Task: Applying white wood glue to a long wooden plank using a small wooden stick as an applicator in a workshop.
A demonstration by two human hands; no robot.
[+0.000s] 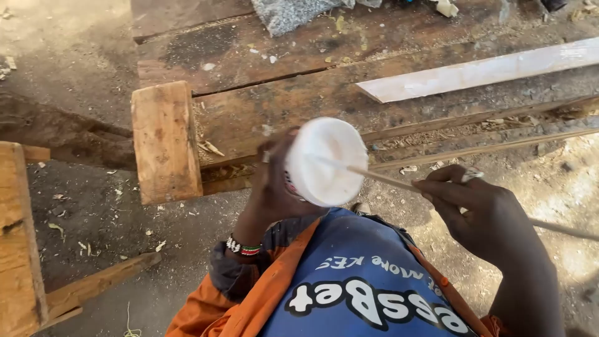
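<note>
- The left hand [271, 187] is wrapped round a white, round plastic tub [326, 161] full of thick white paste, holding it tilted toward the chest, just above the edge of the rough, dusty wooden plank surface [299, 93].
- The right hand [480, 212] pinches a thin, pale wooden stick [380, 179] between thumb and fingers; its far end lies in the paste.
- To work it well, I would judge: keep the tub steady and firmly clasped, so the stick's push does not twist it loose.
- Keep the mouth tipped no further, or paste may slide onto the blue and orange clothing [349, 287].
- Draw the stick against the rim to shed excess.
- A long white-painted board [486, 72] lies well apart on the surface.
</note>
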